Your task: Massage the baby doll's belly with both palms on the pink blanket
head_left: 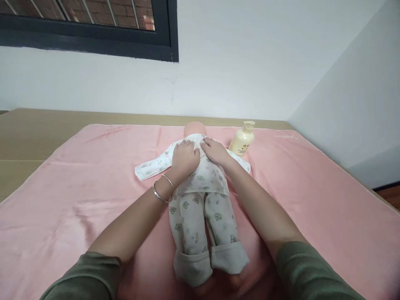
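Observation:
A baby doll (194, 128) with a bare head lies stretched out, its head at the far end and its feet toward me. It wears a white long-sleeved top (200, 179) with a small animal print and matching trousers (192, 221) with turned-up cuffs. My left hand (185, 158) rests flat on the upper part of the top, near one shoulder. Beside it, my right hand (214, 151) lies on the other side of the chest or back, fingers angled inward. Which way the doll faces, I cannot tell. Both sleeves spread out sideways.
A pale yellow pump bottle (242, 139) stands right of the doll's shoulder, behind a sleeve. The pink cloth (62, 200) covers most of a wooden surface (37, 129). A white wall (237, 62) and a dark-framed window (162, 29) are behind.

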`<state>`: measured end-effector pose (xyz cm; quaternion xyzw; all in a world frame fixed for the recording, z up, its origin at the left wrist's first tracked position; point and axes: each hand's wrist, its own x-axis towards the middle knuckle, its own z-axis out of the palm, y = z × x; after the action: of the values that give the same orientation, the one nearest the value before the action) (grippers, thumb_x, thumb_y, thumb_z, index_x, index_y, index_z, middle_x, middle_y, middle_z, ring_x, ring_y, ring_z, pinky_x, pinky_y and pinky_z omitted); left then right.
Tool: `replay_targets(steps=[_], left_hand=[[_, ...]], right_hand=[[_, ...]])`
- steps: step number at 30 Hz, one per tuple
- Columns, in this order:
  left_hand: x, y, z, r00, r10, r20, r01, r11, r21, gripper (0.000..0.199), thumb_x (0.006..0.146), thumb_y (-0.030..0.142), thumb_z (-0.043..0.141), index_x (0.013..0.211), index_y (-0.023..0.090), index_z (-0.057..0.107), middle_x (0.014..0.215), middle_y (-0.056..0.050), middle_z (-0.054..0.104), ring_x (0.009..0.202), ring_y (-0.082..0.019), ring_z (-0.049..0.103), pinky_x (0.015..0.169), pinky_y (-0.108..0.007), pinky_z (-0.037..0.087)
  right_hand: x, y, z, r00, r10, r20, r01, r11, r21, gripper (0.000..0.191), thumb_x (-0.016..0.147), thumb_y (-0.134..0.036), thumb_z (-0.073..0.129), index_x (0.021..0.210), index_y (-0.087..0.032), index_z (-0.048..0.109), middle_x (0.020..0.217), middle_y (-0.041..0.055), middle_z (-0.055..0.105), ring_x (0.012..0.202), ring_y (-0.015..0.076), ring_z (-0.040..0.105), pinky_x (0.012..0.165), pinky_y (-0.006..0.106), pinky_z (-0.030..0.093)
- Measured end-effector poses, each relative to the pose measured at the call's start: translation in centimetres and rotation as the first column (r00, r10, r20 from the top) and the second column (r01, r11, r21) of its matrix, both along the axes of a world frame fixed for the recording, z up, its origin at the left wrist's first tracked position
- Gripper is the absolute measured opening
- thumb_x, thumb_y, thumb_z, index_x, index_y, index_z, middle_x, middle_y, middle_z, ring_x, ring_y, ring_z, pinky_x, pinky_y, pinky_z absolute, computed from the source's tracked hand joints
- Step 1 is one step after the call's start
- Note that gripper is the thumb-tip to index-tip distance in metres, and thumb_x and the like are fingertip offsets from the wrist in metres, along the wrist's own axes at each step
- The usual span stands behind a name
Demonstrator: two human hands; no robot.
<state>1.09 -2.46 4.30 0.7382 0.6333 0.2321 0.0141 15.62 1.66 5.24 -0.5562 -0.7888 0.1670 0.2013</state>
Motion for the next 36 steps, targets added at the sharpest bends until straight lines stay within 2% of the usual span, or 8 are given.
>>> replay_targets(steps=[4, 8, 14, 18, 24, 28, 33, 36], left_hand=[[0.6, -0.6, 0.0, 1.0, -0.023, -0.006, 0.023, 0.999, 0.029, 0.03, 0.097, 0.023, 0.039, 0.109, 0.014, 0.064, 0.121, -0.018, 0.069, 0.124, -0.032, 0.06, 0.109, -0.047, 0.045], [-0.1, 0.5, -0.2, 0.998, 0.015, 0.062, -0.013, 0.999, -0.034, 0.035, 0.098, 0.027, 0.037, 0.117, 0.013, 0.062, 0.13, -0.019, 0.067, 0.128, -0.033, 0.058, 0.11, -0.047, 0.044], [-2.3, 2.4, -0.4, 0.979, 0.007, 0.202, 0.021, 0.991, -0.134, 0.04, 0.101, 0.037, 0.03, 0.11, 0.018, 0.063, 0.126, -0.016, 0.069, 0.123, -0.03, 0.062, 0.107, -0.044, 0.046], [-2.6, 2.5, -0.7, 0.979, -0.007, 0.203, 0.031, 0.992, -0.119, 0.041, 0.101, 0.038, 0.029, 0.108, 0.018, 0.064, 0.125, -0.015, 0.07, 0.121, -0.029, 0.062, 0.107, -0.043, 0.047], [-1.6, 1.6, -0.5, 0.993, -0.018, 0.114, 0.027, 0.997, -0.072, 0.043, 0.101, 0.036, 0.031, 0.114, 0.016, 0.066, 0.134, -0.016, 0.067, 0.128, -0.031, 0.058, 0.113, -0.047, 0.043], [-1.2, 1.0, 0.0, 0.997, -0.013, 0.08, 0.017, 0.998, -0.055, 0.042, 0.1, 0.035, 0.032, 0.114, 0.013, 0.066, 0.13, -0.019, 0.068, 0.126, -0.032, 0.059, 0.112, -0.049, 0.043], [-1.8, 1.7, -0.4, 0.993, -0.001, 0.121, 0.017, 0.991, -0.129, 0.051, 0.101, 0.038, 0.03, 0.129, 0.01, 0.062, 0.141, -0.019, 0.063, 0.133, -0.032, 0.056, 0.116, -0.048, 0.041], [-2.4, 2.6, -1.1, 0.987, 0.023, 0.162, 0.001, 0.989, -0.151, 0.058, 0.101, 0.04, 0.029, 0.143, 0.008, 0.052, 0.153, -0.019, 0.053, 0.143, -0.031, 0.049, 0.121, -0.047, 0.036]], right_hand=[[0.6, 1.0, -0.8, 1.0, -0.018, 0.015, 0.017, 0.999, 0.03, 0.039, 0.104, -0.039, 0.027, 0.102, -0.02, 0.062, 0.113, 0.0105, 0.073, 0.101, 0.0243, 0.065, 0.088, 0.034, 0.047], [-0.6, -0.6, 0.0, 0.984, -0.007, 0.176, -0.012, 0.994, 0.105, 0.038, 0.103, -0.031, 0.031, 0.104, -0.015, 0.065, 0.111, 0.0143, 0.073, 0.103, 0.0267, 0.066, 0.091, 0.036, 0.047], [-3.3, -3.9, 0.1, 0.948, -0.033, 0.316, -0.046, 0.97, 0.239, 0.041, 0.102, -0.022, 0.033, 0.124, -0.005, 0.064, 0.134, 0.0225, 0.065, 0.128, 0.0309, 0.058, 0.11, 0.042, 0.041], [-3.4, -3.5, -0.3, 0.968, 0.004, 0.251, -0.057, 0.977, 0.205, 0.046, 0.102, -0.025, 0.034, 0.134, -0.004, 0.06, 0.144, 0.0219, 0.059, 0.136, 0.0313, 0.053, 0.115, 0.043, 0.039], [-0.5, 0.2, -0.9, 1.0, 0.008, 0.021, -0.01, 0.997, 0.083, 0.059, 0.103, -0.041, 0.036, 0.151, -0.009, 0.046, 0.159, 0.0166, 0.047, 0.148, 0.029, 0.044, 0.122, 0.042, 0.032], [0.9, 1.1, -1.1, 0.998, 0.033, -0.051, -0.032, 0.999, 0.018, 0.06, 0.104, -0.052, 0.035, 0.15, -0.016, 0.048, 0.153, 0.0133, 0.055, 0.138, 0.0294, 0.055, 0.113, 0.041, 0.043], [-0.3, -0.5, -0.2, 0.991, 0.067, 0.115, -0.079, 0.991, 0.103, 0.05, 0.105, -0.044, 0.035, 0.134, -0.011, 0.06, 0.138, 0.0177, 0.065, 0.127, 0.0315, 0.06, 0.107, 0.042, 0.044], [-1.6, -1.8, 0.0, 0.972, 0.087, 0.217, -0.128, 0.975, 0.182, 0.046, 0.105, -0.032, 0.033, 0.133, -0.007, 0.059, 0.141, 0.0201, 0.062, 0.132, 0.0313, 0.056, 0.113, 0.043, 0.039]])
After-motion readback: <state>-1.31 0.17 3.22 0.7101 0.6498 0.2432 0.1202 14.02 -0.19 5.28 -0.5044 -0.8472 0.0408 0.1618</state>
